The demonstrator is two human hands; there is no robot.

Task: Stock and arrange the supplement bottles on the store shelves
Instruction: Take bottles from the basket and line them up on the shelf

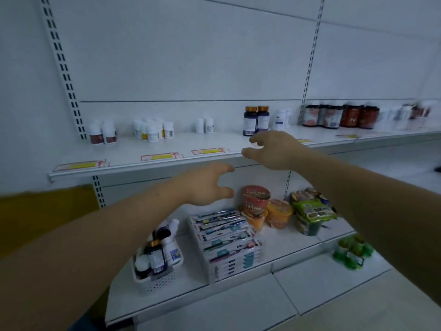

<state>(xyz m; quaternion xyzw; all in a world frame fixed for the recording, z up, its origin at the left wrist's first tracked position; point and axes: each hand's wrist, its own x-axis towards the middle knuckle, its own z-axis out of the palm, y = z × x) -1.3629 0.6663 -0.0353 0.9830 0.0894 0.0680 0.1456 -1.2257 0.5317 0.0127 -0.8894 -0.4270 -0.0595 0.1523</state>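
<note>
Supplement bottles (152, 131) stand grouped on the upper shelf (183, 142), more in the basket (155, 285). My left hand (205, 185) and right hand (272, 150) hang spread, empty; reaching carelessly, my right could topple the blue pair (255, 120).

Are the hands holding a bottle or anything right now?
No, nothing is held. The left hand and the right hand are both empty, with their fingers loosely apart, in front of the upper shelf.
</note>
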